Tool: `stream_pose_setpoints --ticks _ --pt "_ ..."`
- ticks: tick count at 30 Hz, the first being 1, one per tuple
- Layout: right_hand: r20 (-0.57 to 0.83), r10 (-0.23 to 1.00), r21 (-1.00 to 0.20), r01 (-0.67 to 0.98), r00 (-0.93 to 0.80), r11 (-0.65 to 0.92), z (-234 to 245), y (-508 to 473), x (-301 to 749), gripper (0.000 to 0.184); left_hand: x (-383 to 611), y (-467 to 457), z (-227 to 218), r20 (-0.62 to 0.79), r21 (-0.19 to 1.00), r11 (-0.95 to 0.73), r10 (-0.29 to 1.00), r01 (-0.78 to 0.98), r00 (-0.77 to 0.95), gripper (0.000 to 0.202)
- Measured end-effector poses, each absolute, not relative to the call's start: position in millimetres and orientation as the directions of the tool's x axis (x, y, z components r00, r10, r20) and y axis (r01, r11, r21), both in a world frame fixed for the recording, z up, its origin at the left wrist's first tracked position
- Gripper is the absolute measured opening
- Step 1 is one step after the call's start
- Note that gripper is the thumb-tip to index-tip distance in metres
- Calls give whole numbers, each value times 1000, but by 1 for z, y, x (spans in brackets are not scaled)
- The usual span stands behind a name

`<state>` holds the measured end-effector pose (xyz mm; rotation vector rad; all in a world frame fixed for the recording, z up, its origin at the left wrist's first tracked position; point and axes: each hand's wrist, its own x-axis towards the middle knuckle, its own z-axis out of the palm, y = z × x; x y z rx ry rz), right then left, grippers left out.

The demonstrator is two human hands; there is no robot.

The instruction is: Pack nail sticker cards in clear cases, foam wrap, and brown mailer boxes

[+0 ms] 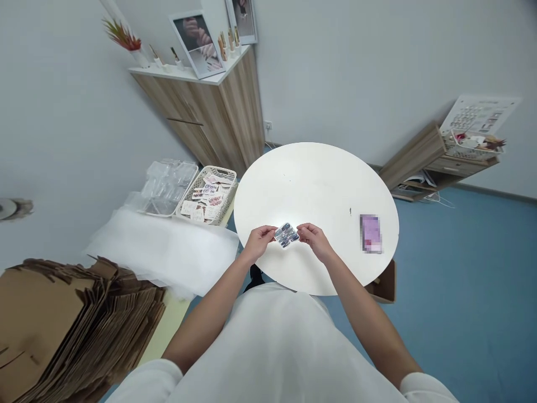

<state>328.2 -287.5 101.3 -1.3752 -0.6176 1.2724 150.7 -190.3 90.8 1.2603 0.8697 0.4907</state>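
Observation:
Between my two hands is a small, squarish clear pack of dark pieces [287, 235] that look like press-on nails. My left hand [259, 244] pinches its left corner between thumb and fingers. At the opposite corner, my right hand [315, 240] grips it the same way. The pack is turned cornerwise above the near half of the round white table [310, 190]. Its exact contents are too small to make out. A purple rectangular item [371, 234], blurred by pixels, lies on the table to the right of my right hand.
Left of the table, a white basket [229, 174] holds printed cards beside a tray of clear plastic packs [168, 182]. White sheets [168, 246] and stacked flat cardboard [104, 330] lie nearer. A wooden cabinet [201, 117] stands behind; a low shelf unit [419, 154] stands right.

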Motion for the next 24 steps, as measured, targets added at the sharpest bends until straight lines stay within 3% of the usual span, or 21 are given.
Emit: stream_pose_setpoints --ticks 3,6,11,16,24 --pt "-308 923 -939 -229 229 -256 105 -295 337 30 162 -192 97 -245 969 159 694 187 677 30" --pt "-280 935 -950 -204 217 -237 105 -299 339 27 173 -193 102 -252 968 162 682 194 687 32" --pt "-328 893 -911 -355 309 -212 97 -312 337 26 179 -203 104 -318 944 304 737 127 597 41" --pt "-409 869 -840 -487 277 -240 90 -321 326 32 179 -213 103 -327 940 315 718 132 614 35" --pt "-437 865 -824 -496 246 -274 85 -315 313 31 179 -206 94 -345 932 342 724 124 597 28"
